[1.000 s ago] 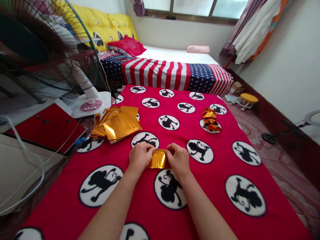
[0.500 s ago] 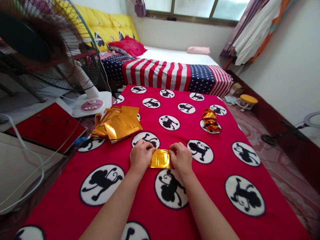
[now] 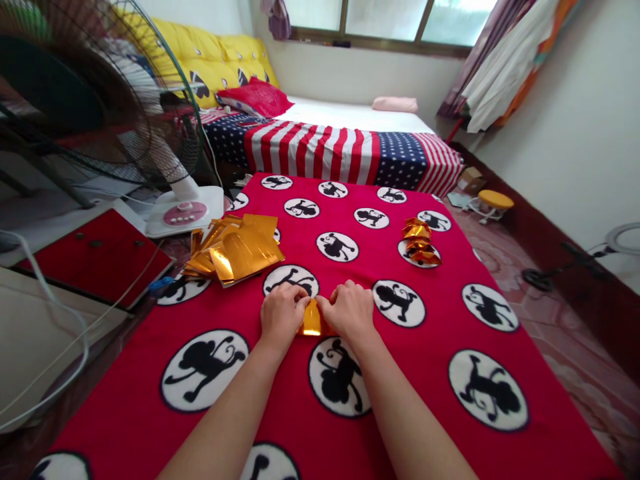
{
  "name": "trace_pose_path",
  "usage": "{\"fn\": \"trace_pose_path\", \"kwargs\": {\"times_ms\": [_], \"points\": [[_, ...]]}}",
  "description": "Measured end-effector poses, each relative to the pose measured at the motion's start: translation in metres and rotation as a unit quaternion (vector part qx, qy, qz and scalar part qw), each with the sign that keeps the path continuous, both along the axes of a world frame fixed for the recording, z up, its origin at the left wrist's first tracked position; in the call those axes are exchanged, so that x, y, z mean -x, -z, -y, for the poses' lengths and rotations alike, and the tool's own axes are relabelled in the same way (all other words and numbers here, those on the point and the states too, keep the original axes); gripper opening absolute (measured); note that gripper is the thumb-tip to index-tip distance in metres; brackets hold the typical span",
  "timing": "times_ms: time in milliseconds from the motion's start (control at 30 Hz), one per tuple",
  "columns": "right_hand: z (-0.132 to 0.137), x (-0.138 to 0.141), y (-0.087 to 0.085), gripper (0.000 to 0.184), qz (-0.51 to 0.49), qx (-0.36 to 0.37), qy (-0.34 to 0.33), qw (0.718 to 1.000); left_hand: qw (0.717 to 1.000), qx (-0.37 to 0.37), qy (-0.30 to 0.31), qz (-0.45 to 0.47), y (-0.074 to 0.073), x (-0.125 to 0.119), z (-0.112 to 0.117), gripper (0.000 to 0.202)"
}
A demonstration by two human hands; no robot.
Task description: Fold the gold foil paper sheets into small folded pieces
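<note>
A small folded piece of gold foil paper (image 3: 311, 321) lies on the red blanket (image 3: 440, 373) with black monkey prints. My left hand (image 3: 283, 313) and my right hand (image 3: 347, 312) are curled over it, knuckles almost touching, fingers pressed on its two ends. Only a narrow strip of foil shows between them. To the left lies a stack of flat gold foil sheets (image 3: 235, 250). At the right a small pile of folded gold pieces (image 3: 419, 241) rests on the blanket.
A standing fan (image 3: 100, 100) with a white base (image 3: 184, 212) is at the left, beside a red board (image 3: 90, 257) and white cables. Behind the blanket is a bed with a stars-and-stripes cover (image 3: 350, 150). A yellow stool (image 3: 493, 200) stands at the right.
My hands have drawn together over the gold foil piece, the right one sliding left. The visible foil has shrunk from a wide strip to a narrow sliver.
</note>
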State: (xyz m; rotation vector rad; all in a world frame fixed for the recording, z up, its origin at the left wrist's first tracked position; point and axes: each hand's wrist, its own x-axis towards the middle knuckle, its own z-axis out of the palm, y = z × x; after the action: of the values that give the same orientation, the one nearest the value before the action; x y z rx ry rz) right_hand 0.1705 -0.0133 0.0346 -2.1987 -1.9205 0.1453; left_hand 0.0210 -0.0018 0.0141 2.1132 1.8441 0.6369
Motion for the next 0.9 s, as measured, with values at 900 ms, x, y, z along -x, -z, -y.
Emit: {"fn": "trace_pose_path", "kwargs": {"times_ms": [900], "points": [[-0.004, -0.021, -0.003, 0.012, -0.103, 0.084, -0.019, 0.991, 0.993, 0.114, -0.009, -0.001, -0.015, 0.004, -0.008, 0.017]]}}
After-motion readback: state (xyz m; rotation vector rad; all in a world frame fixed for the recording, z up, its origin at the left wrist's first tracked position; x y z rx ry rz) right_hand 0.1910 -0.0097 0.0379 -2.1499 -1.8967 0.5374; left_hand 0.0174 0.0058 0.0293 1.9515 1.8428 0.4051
